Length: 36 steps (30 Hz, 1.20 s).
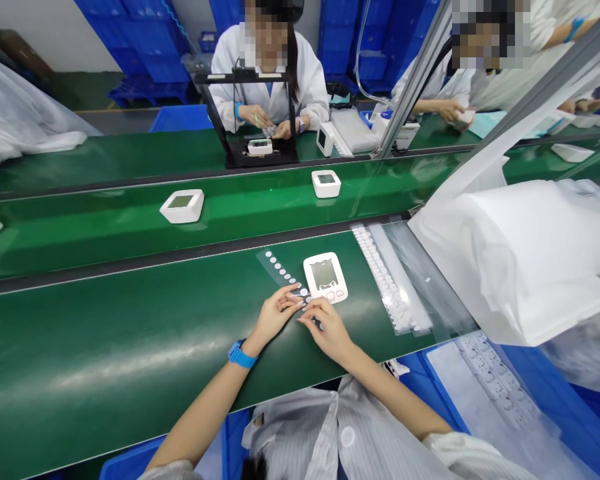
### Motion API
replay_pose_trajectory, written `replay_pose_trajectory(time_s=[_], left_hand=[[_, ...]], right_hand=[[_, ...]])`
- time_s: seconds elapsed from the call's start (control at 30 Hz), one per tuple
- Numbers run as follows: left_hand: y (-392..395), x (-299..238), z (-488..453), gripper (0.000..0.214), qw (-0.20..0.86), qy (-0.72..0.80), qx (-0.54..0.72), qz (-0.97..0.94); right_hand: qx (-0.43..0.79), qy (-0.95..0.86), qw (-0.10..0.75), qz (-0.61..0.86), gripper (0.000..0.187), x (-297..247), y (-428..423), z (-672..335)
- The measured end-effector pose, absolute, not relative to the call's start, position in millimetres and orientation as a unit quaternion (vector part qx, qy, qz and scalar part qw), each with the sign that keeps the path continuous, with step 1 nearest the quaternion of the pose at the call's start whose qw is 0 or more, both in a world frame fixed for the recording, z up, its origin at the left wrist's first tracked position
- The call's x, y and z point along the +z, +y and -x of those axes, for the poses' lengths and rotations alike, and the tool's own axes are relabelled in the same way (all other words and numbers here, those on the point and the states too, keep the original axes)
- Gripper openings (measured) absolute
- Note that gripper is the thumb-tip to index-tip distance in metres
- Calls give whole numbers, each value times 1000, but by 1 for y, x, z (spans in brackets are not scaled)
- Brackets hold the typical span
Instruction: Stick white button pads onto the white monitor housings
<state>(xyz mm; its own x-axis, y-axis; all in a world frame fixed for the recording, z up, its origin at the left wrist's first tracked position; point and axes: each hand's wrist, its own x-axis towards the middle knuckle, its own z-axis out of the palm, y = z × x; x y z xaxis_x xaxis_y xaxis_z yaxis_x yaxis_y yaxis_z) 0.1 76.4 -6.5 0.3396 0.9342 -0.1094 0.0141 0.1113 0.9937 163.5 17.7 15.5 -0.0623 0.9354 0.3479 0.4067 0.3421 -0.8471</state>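
Note:
A clear strip of round white stickers slants across the green bench, its lower end running under my fingers. My left hand pinches this strip near its lower end, a blue band around the wrist. Close beside it, my right hand has thumb and forefinger pressed together over the same end of the strip. Whatever lies between those fingertips is too small to make out. Just beyond my hands, a white device with a grey display and buttons lies face up.
Sheets of white round parts lie to the right, near a large white plastic bag. White devices sit on the green conveyor ahead. Across it, a person works at a black frame. Blue bins stand below the bench.

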Motion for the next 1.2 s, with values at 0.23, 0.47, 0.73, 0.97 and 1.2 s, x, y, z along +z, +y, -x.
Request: replay_pose_trajectory(time_s=[0.23,0.47,0.73,0.97,1.2], left_hand=[[81,-9,3,50,608,428,365,-560],[80,-7,3,49,606,425,361,-568],[81,-8,3,48,606,423,362,-568],[80,-5,4,47,610,423,356,-568],[80,-8,4,48,617,419,359,-561]], right_hand=[[282,-538,450,655,17,16,24,-233],[403,-451,457,652,33,-2,38,-255],[434,-433,453,647,33,3,43,-254],[430,-438,441,654,31,10,45,-252],[422,-445,438,657,32,12,44,-250]])
